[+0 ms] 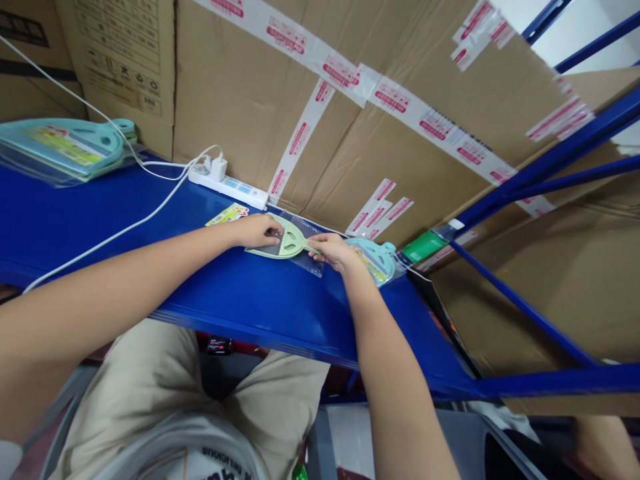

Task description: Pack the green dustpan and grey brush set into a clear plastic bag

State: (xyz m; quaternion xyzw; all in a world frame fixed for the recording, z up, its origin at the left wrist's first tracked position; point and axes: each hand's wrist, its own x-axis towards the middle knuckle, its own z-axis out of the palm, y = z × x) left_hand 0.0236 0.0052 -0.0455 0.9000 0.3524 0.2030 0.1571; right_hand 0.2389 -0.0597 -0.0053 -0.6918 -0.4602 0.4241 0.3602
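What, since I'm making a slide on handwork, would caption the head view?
Left hand on a green dustpan, right hand gripping its handle end, at a blue table.

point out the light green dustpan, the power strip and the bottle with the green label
light green dustpan (299, 241): head view, on its body beside the handle
power strip (231, 188): head view, middle of its casing
bottle (423, 246): head view, on its green label
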